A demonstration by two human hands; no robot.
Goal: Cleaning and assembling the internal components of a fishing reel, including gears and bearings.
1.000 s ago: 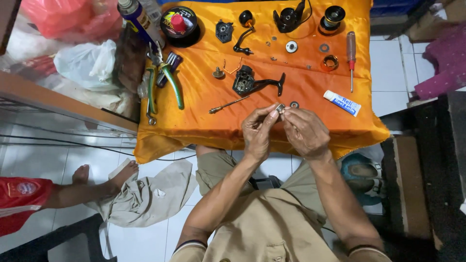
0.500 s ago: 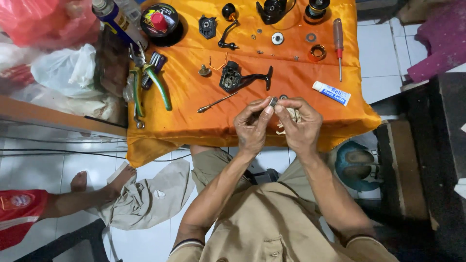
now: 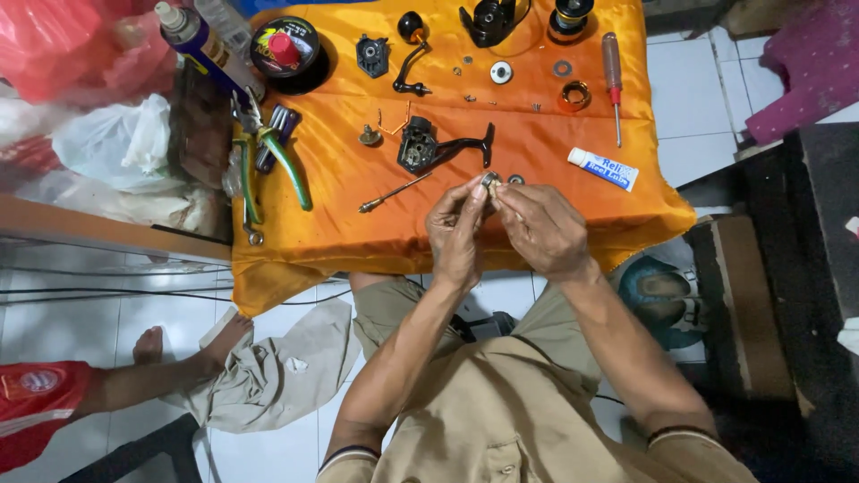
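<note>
Head view: your left hand (image 3: 458, 228) and right hand (image 3: 539, 228) meet fingertip to fingertip, both pinched on one small metal part (image 3: 489, 182) — held over the near edge of the orange cloth (image 3: 358, 224), equally close to both.

- Left hand (image 3: 458, 228) and right hand (image 3: 540, 228): bare, no gloves, rings or watch visible.
- Forearms: uncovered up to the elbows.
- Sleeves: short, khaki, with a dark band at each hem.
- Trousers: khaki, same shade as the shirt, creased fabric.
</note>
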